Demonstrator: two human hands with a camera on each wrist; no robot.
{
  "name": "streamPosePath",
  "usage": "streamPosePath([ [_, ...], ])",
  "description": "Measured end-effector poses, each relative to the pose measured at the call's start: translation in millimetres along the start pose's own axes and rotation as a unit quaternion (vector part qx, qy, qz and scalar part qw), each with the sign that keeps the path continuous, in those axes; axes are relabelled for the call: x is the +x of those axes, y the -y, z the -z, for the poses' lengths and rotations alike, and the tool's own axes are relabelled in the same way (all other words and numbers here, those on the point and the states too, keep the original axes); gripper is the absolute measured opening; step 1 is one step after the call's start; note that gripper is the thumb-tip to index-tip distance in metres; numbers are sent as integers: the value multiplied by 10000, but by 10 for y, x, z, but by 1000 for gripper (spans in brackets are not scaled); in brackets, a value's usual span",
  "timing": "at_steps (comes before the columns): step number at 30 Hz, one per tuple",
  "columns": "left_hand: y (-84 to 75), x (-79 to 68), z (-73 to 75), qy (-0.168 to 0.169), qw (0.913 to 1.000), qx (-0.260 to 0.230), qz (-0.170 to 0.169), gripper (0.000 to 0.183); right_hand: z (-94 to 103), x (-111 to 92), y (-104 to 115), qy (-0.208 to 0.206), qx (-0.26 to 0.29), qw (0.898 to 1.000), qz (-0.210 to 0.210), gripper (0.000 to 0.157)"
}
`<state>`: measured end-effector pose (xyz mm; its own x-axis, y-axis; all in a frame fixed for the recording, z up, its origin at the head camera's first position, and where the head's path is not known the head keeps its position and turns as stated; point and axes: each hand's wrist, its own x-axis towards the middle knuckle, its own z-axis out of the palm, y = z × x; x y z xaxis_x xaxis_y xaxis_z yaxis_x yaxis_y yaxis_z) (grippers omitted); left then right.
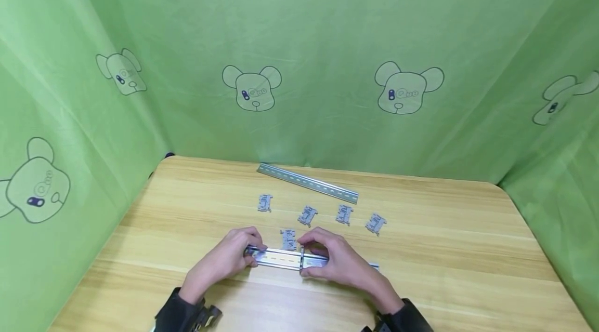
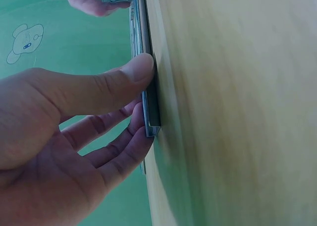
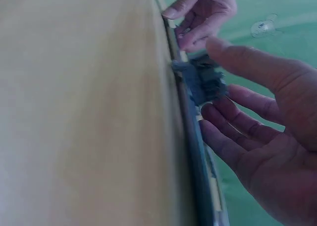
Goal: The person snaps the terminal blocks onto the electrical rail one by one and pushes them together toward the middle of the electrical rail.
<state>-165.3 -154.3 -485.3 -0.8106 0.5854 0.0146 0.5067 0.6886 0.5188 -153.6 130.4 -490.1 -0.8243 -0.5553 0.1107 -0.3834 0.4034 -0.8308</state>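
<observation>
A slotted metal DIN rail [image 1: 278,258] lies across the near part of the table. My left hand [image 1: 229,254] grips its left end, thumb [image 2: 141,67] on one edge and fingertips on the other. Astride the rail stands a grey terminal block [image 3: 200,80], seen edge-on in the head view. My right hand [image 1: 341,259] pinches this block between thumb and fingers and covers part of the rail. Just beyond the rail, between the hands, lies another grey terminal block [image 1: 288,239].
A second DIN rail [image 1: 309,183] lies slanted near the table's back edge. Several loose terminal blocks [image 1: 344,214] lie in a rough row between the two rails. A green printed curtain [image 1: 327,134] surrounds the wooden table [image 1: 449,249] at the back and sides.
</observation>
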Motion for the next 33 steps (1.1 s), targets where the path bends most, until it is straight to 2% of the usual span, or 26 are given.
streamPosePath([
  [3,5,0,-2,1,10000,-29,12,33,144,-12,17,-300,168,9994,48,54],
  [6,2,9,-3,-6,10000,-32,5,32,364,-44,-13,-991,-323,9945,133,50],
  [9,5,14,-7,-4,10000,-27,-8,32,584,-98,-116,-1704,-1389,9755,-28,51],
  [11,11,12,-9,-6,10000,-25,-7,32,701,-143,-202,-1926,-1965,9607,-376,54],
  [14,20,7,-9,-19,10000,-29,1,32,810,-206,-328,-1833,-2463,9463,-1011,63],
  [16,22,4,-9,-32,10000,-38,-7,32,844,-241,-394,-1667,-2530,9436,-1331,68],
  [19,18,-1,-8,-49,10000,-80,-26,31,851,-263,-474,-1524,-2562,9414,-1578,73],
  [25,4,-8,1,-97,9999,-86,-82,31,867,-267,-580,-1488,-2582,9380,-1771,71],
  [29,-1,-6,13,-132,9998,-45,-157,31,905,-286,-611,-1501,-2575,9372,-1814,63],
  [33,-2,-11,9,-136,9998,-48,-139,32,921,-277,-616,-1499,-2624,9383,-1679,52],
])
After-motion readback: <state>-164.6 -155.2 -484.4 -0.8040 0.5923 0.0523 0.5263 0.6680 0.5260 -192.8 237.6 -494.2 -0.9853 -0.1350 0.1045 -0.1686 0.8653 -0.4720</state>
